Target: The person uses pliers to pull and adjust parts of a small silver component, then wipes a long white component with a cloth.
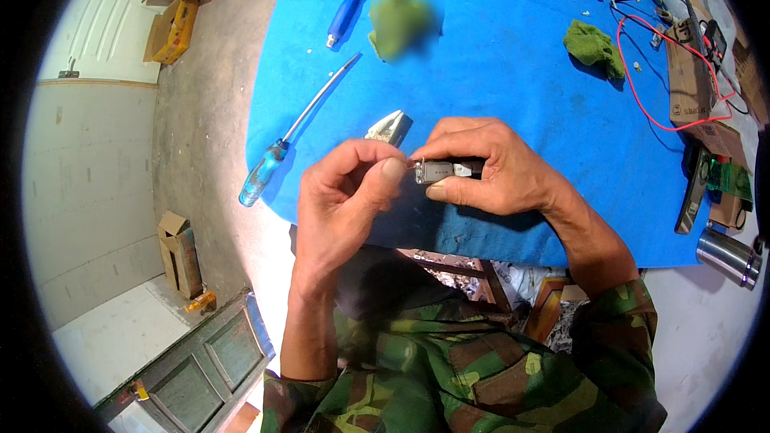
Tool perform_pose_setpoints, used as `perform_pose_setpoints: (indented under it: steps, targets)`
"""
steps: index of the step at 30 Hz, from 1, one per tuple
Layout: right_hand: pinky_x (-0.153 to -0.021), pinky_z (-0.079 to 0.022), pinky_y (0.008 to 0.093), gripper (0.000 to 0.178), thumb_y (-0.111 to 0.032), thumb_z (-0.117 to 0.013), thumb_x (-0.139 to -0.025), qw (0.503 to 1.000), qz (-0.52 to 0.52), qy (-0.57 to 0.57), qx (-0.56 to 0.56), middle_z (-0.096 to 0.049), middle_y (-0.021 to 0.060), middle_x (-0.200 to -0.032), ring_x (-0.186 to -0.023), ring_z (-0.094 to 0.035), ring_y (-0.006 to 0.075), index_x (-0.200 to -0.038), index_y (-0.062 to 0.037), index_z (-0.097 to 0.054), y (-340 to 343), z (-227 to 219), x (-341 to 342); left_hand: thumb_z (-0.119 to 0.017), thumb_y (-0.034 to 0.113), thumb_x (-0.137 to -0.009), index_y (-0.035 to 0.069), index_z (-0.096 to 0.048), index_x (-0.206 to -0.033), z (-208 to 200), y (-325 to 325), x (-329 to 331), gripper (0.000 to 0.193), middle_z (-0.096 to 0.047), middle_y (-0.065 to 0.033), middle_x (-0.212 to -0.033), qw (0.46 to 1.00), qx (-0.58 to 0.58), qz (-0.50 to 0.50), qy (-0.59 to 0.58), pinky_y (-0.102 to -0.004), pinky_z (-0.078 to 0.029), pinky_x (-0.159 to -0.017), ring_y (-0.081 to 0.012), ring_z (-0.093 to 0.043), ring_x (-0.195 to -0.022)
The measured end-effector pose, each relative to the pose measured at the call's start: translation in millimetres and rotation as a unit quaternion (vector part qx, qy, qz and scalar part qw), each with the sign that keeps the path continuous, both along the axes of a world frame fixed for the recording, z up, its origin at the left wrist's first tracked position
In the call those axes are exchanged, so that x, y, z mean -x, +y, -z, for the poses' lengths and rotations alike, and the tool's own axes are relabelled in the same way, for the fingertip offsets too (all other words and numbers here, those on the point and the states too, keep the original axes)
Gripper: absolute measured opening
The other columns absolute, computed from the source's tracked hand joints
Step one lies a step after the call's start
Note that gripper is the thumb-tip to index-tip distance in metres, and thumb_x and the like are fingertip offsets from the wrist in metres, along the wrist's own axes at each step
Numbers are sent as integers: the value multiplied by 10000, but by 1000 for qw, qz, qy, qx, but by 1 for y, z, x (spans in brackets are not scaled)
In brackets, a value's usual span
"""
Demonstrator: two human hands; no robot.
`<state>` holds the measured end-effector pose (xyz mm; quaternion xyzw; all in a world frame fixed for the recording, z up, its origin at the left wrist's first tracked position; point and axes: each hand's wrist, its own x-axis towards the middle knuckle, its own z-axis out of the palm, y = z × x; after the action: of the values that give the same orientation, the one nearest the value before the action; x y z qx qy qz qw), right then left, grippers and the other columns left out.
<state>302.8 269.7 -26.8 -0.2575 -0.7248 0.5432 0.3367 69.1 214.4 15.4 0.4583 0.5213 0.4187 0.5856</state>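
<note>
Over the near part of the blue-covered table, my right hand grips a small grey metal block-shaped part between thumb and fingers. Its kind I cannot make out. My left hand is closed in a pinch right at the part's left end. Whatever lies between those fingertips is too small to name. Just beyond my left fingers, pliers lie on the cloth, their lower part hidden by the hand. A screwdriver with a blue and black handle rests to the left.
Farther off lie a blue-handled screwdriver, a partly blurred green cloth and another green cloth. At the right edge are red and black leads, a cardboard box and a steel cylinder. Cartons stand on the floor at left.
</note>
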Motion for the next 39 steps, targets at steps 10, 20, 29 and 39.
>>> perform_pose_setpoints:
  steps: [10,20,29,39]
  targets:
    - [-915,-578,365,355,-108,-802,-890,997,7,-15,79,-763,133,-1080,-1025,-736,229,-1221,-8,-723,0,-5,-1,-723,200,-1052,15,-731,-1067,11,-5,0,185,-729,-39,-947,999,-32,4,28,-246,-511,-662,-88,-642,-776]
    - [-877,-576,352,318,-115,-811,-894,997,23,-8,68,-759,121,-1055,-987,-731,215,-1184,-12,-730,0,-3,0,-728,203,-1055,6,-732,-1096,17,-11,-5,202,-730,-44,-925,999,-33,-17,12,-253,-523,-649,-94,-638,-752]
    - [-866,-572,351,308,-113,-807,-896,998,22,-8,50,-754,118,-1055,-976,-724,219,-1176,-9,-735,0,-2,0,-715,173,-1059,0,-727,-1108,18,-13,-12,181,-726,-38,-935,999,-17,-33,-21,-249,-525,-651,-92,-639,-752]
    - [-861,-556,332,305,-80,-796,-907,996,14,27,90,-744,103,-1056,-977,-705,192,-1192,6,-731,-2,-1,0,-717,161,-1053,2,-740,-1116,12,-15,-14,173,-741,-31,-983,998,7,-38,-51,-241,-534,-667,-85,-653,-781]
